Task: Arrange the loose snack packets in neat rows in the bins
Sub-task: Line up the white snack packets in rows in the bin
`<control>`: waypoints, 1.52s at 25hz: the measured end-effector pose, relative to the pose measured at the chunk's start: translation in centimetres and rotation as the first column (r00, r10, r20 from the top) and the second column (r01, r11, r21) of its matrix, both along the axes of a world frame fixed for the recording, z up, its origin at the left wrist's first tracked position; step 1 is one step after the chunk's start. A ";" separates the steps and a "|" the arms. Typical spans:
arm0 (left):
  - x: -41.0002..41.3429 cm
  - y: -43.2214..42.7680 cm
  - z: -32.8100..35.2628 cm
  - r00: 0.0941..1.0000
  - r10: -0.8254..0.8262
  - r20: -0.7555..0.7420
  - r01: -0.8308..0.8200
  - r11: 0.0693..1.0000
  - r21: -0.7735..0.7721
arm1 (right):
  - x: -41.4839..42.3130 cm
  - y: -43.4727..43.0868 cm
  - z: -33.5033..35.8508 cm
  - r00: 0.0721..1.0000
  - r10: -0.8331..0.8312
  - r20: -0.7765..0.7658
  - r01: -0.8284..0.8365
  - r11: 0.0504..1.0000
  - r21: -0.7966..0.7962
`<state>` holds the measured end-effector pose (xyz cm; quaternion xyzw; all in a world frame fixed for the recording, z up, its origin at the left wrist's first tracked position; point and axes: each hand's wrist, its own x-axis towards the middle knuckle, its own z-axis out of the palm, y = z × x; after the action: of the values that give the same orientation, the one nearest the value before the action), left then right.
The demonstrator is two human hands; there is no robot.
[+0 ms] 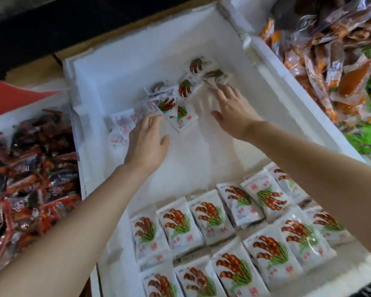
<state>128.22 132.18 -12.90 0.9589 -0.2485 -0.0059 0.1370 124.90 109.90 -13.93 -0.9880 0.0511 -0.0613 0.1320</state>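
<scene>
Bin [120,52]: white foam, both my hands are inside.
Loose packets [181,90]: scattered toward its far edge.
Neat rows [223,219]: along its near edge.
Left hand [147,142]: fingers straight, touching packets.
Right hand [230,108]: fingers spread, tips at one packet.

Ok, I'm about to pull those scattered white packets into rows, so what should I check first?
1. Left hand free: ok, fingers straight, holding nothing.
2. Right hand free: ok, fingers spread over the loose packets.
3. Room in the white bin for another row: ok, bare floor beyond the neat rows.
4. Loose packets all face up: not ok, those by the left hand show their backs.
5. Right fingertips touching a packet: cannot tell, blurred.
</scene>
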 end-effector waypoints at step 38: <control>3.5 -0.4 -3.0 0.960 0.278 0.026 -0.279 0.958 0.063 | 10.0 1.6 -0.7 0.987 0.159 -0.022 -0.159 0.987 0.003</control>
<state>131.71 131.80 -15.87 0.9883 -0.1121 0.0131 0.1028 134.95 111.53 -14.64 -0.9895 -0.0261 -0.0397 0.1365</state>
